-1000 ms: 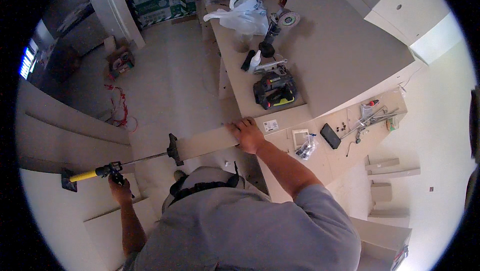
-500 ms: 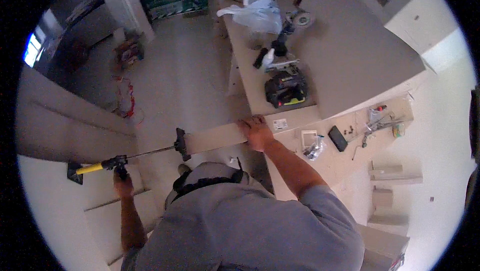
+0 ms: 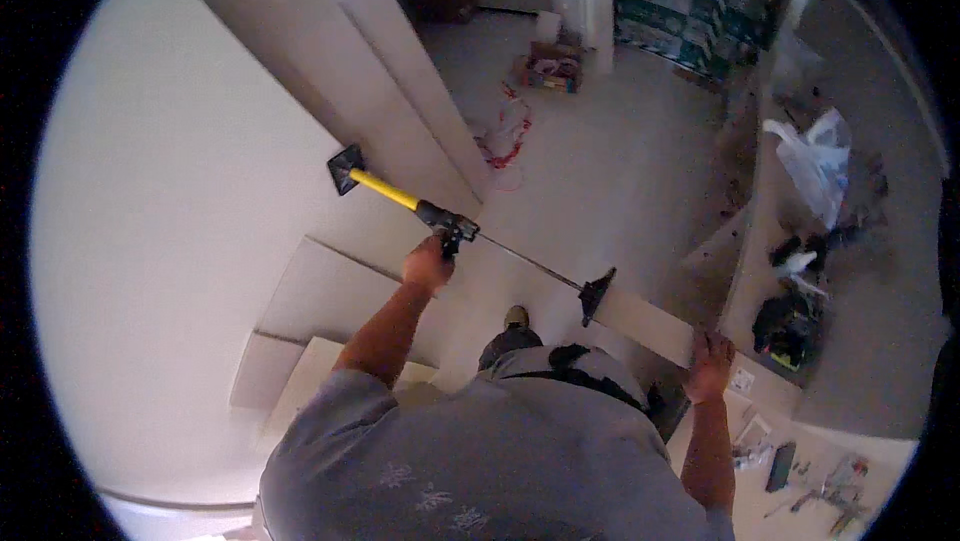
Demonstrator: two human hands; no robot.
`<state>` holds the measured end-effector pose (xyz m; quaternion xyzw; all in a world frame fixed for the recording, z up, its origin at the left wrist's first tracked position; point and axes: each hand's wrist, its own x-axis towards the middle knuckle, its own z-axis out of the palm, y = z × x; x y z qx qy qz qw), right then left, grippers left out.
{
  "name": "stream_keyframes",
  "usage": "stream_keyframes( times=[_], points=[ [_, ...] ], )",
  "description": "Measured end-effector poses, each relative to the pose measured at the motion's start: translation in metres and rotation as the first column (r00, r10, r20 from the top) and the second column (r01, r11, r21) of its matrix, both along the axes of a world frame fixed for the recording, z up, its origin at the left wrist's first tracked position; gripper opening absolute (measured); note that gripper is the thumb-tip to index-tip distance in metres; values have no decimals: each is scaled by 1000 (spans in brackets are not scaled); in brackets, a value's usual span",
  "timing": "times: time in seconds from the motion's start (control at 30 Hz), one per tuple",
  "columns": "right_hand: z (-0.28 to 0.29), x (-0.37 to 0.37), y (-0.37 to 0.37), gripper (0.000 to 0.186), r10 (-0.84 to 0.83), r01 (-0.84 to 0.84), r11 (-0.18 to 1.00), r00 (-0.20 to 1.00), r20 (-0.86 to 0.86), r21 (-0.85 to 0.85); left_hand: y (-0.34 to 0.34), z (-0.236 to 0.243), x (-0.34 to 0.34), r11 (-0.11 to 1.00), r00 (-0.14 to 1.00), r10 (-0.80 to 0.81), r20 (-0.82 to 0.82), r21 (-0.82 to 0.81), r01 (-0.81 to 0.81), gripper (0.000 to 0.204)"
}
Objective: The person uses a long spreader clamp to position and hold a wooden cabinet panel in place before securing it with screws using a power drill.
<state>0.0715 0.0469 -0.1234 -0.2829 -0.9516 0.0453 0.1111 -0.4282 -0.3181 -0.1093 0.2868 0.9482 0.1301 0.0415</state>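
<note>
My left hand (image 3: 428, 263) is closed round the black grip of a support rod (image 3: 388, 188) with a yellow tube and a thin steel shaft. One square black foot (image 3: 346, 170) of the rod is against the wall beside a tall panel. At the shaft's other end, a black foot (image 3: 597, 296) meets the end of a long narrow board (image 3: 645, 325). On that board rests my right hand (image 3: 709, 369), its fingers bent over the far edge and gripping it. The board's right part runs along the cabinet, where a small white label (image 3: 742, 379) shows.
A long cabinet (image 3: 868, 271) stands on the right, carrying a plastic bag (image 3: 815, 166) and a black tool (image 3: 788, 329). Loose panels (image 3: 330, 281) lean at the wall on the left. Red cord (image 3: 515, 141) and an open box (image 3: 552, 69) lie on the floor ahead.
My view has swung left, so the scene sits further right. The rod still spans between wall and board, and both hands keep their holds.
</note>
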Motion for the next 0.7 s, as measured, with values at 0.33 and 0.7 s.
stream_keyframes(
  times=[0.33,0.7],
  points=[
    [-10,6,10,92,12,-11,999,1000,-14,52,9,-7,-4,999,1000,-2,-13,42,3,57],
    [-11,8,9,95,33,-32,997,999,-14,73,1,-3,-22,987,1000,-27,15,-158,29,55]
  ],
)
